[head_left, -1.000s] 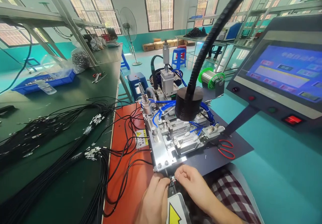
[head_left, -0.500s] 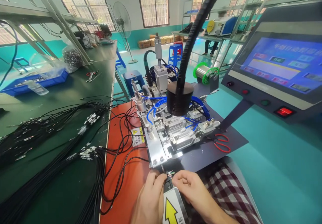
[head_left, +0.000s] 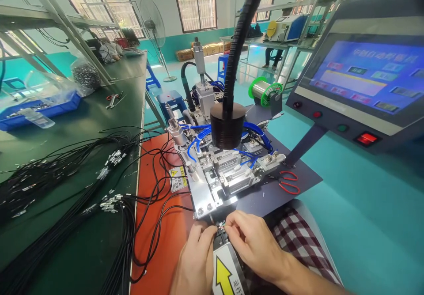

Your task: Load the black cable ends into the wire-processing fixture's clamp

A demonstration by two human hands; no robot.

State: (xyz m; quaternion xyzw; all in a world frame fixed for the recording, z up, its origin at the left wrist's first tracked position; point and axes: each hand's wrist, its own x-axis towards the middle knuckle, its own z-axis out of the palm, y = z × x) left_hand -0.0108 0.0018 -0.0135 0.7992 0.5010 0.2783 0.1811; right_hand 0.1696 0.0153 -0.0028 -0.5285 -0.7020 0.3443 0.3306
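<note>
At the front edge of the bench machine, thin coloured wires (head_left: 221,227) show between my fingertips, at a cable end mostly hidden by the fingers. My left hand (head_left: 196,255) is closed, thumb and forefinger pinching at the left side of these wires. From the right, my right hand (head_left: 253,242) pinches the wire tips, its other fingers curled. Both hands are over a narrow black fixture (head_left: 220,240), just behind a white label with a yellow arrow (head_left: 223,274). The silver machine (head_left: 228,171) with clamps and blue air tubes stands just beyond.
Black cables (head_left: 82,217) with metal ends lie over the green table (head_left: 96,255) at left. Red-handled scissors (head_left: 289,183) rest on the machine's base. A lamp (head_left: 228,126) hangs over the clamps, and a control screen (head_left: 367,74) stands at right. Solder-like wire fills a green spool (head_left: 265,91).
My right hand has come in closer over the wires, its fingertips now on them. The left hand keeps its pinch. The whole view has shifted slightly.
</note>
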